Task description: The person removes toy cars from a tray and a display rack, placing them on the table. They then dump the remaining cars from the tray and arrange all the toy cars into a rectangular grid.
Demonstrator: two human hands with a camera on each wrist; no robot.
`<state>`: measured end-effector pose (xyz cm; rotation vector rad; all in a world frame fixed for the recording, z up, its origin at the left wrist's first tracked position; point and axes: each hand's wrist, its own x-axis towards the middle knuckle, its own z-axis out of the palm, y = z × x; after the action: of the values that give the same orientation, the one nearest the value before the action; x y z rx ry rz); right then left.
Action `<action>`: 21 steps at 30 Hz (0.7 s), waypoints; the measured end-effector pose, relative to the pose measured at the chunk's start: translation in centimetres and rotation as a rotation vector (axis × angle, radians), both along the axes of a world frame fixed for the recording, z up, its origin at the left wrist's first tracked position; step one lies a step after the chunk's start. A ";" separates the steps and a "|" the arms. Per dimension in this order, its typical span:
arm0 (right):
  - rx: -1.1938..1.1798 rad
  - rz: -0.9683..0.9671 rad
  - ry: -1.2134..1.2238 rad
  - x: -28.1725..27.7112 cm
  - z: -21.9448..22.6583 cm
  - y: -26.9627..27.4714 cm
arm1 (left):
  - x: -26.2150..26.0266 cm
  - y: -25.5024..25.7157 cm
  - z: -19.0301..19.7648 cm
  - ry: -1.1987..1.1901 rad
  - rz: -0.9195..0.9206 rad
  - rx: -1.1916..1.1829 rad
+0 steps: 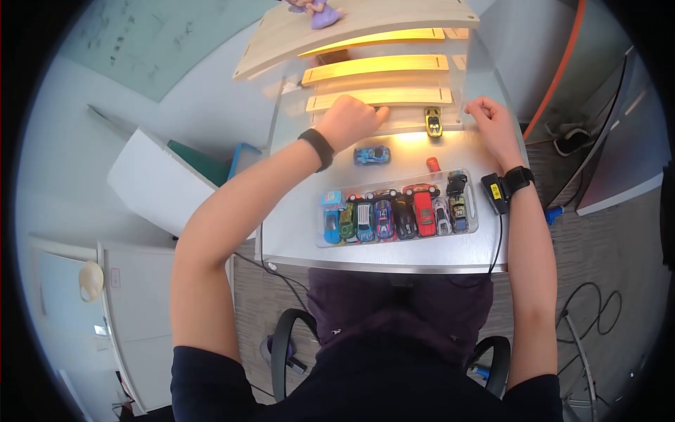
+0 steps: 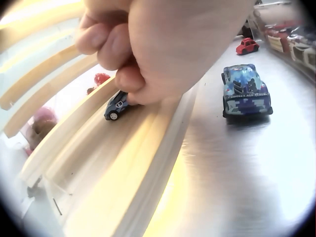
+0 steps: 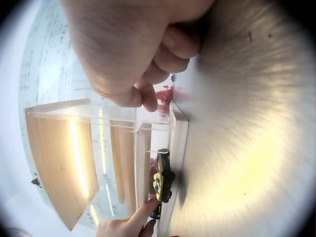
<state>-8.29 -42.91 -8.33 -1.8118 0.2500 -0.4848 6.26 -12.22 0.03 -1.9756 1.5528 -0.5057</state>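
My left hand [image 1: 349,121] reaches to the bottom shelf of a wooden rack [image 1: 380,97], fingers curled and pinching a small dark blue toy car [image 2: 117,105]. Part of that car is hidden behind the fingers. To its right on the same shelf, a yellow and black toy car [image 1: 434,122] sticks out over the front edge. Beside the rack's clear right side panel [image 3: 118,117] is my right hand [image 1: 496,126], its fingers loosely bent with no object in them. A blue camouflage-patterned toy car [image 1: 371,155] stands on the metal tabletop in front of the rack.
A clear plastic tray [image 1: 325,238] packed with several toy cars lies near the table's front edge. Just behind it is a small red toy car [image 1: 433,164]. A purple figurine [image 1: 323,15] sits on the rack's top board. Lit strips glow between the shelves.
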 end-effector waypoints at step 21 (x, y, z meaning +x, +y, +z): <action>-0.026 -0.029 -0.050 0.1 0.1 0.2 | -15.7 -3.4 6.6 0.621 -0.547 -0.113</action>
<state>-8.21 -42.67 -8.25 -1.8205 0.2369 -0.5559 -9.39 -15.57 6.68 -1.8712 2.5303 -0.1823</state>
